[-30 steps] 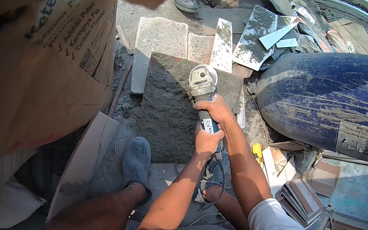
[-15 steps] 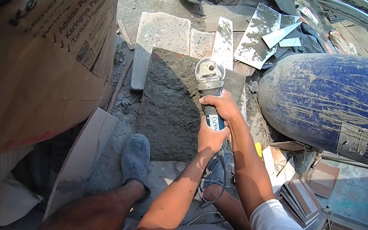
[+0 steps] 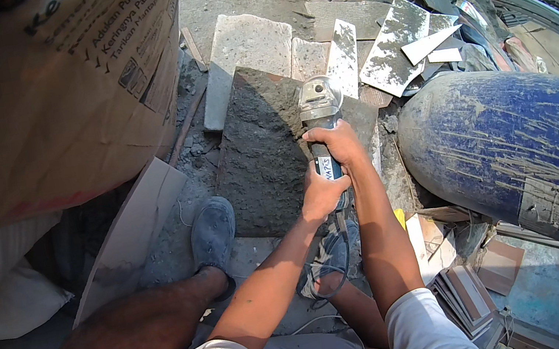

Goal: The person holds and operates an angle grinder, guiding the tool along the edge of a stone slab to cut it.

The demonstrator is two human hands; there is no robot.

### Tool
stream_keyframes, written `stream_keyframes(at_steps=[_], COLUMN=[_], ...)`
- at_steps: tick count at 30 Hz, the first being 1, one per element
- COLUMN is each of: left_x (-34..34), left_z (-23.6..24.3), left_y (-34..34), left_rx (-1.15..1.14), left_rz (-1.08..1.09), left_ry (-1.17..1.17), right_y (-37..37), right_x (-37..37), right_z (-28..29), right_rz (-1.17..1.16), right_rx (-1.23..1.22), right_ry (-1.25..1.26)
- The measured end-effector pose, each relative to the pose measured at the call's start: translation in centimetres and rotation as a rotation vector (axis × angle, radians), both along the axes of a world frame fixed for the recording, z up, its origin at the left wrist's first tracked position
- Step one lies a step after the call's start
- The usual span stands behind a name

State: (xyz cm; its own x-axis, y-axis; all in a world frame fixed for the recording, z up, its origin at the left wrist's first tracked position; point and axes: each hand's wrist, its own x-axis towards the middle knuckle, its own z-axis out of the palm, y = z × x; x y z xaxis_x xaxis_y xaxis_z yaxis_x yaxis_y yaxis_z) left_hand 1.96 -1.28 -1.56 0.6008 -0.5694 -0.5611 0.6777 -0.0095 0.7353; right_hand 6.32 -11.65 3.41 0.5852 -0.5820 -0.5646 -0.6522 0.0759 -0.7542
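Both hands grip an angle grinder (image 3: 318, 102), its metal head pointing away from me. My right hand (image 3: 341, 140) wraps the front of the body, just behind the head. Lower down, my left hand (image 3: 322, 189) is closed round the rear of the body. A dark cable (image 3: 342, 238) hangs from the grinder's back end and loops near my right foot. Beneath the tool lies a dark, rough-faced slab (image 3: 254, 156), partly in shadow. I cannot tell whether the grinder's disc touches anything.
At left stands a large brown paper sack (image 3: 60, 116). A mortar-smeared blue drum (image 3: 507, 149) lies on its side at right. Beyond the slab are a pale stone slab (image 3: 245, 53) and broken white tile pieces (image 3: 395, 49). Stacked tile offcuts (image 3: 462, 299) sit at lower right.
The other person's shod foot at the top has gone out of view. The whole view has shifted slightly; my hands keep the same hold on the grinder.
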Motion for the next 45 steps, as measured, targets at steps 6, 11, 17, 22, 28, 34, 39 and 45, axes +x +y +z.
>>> stream_keyframes(at_steps=[6,11,17,22,28,34,39,45], left_x=[-1.3,-0.4,-0.3,-0.1,-0.2,-0.1,-0.1,0.0], left_z=[0.1,1.3,0.9,0.8,0.3,0.9,-0.2,1.8], left_y=[-0.4,-0.5,-0.4,-0.1,-0.5,0.0,-0.4,0.5], left_rx=[0.081,0.103,0.056,0.097,-0.053,0.083,-0.024,0.122], left_rz=[-0.074,-0.047,-0.048,-0.021,-0.058,-0.012,-0.006,-0.013], left_ry=[-0.039,-0.033,0.027,-0.042,0.057,-0.058,0.023,-0.051], right_y=[-1.0,-0.8,-1.3,-0.3,-0.7,-0.1,-0.3,0.3], right_x=[-1.7,-0.9,-1.1,-0.2,-1.1,-0.1,0.2,-0.1], right_z=[-0.5,0.2,-1.0,-0.1,-0.2,0.2,0.4,0.3], right_rz=[-0.009,-0.02,0.019,0.024,-0.007,0.026,0.021,0.059], right_rx=[0.064,0.042,0.07,0.045,0.036,-0.01,0.049,-0.016], right_ry=[0.047,-0.053,0.051,-0.021,0.041,0.01,0.051,0.003])
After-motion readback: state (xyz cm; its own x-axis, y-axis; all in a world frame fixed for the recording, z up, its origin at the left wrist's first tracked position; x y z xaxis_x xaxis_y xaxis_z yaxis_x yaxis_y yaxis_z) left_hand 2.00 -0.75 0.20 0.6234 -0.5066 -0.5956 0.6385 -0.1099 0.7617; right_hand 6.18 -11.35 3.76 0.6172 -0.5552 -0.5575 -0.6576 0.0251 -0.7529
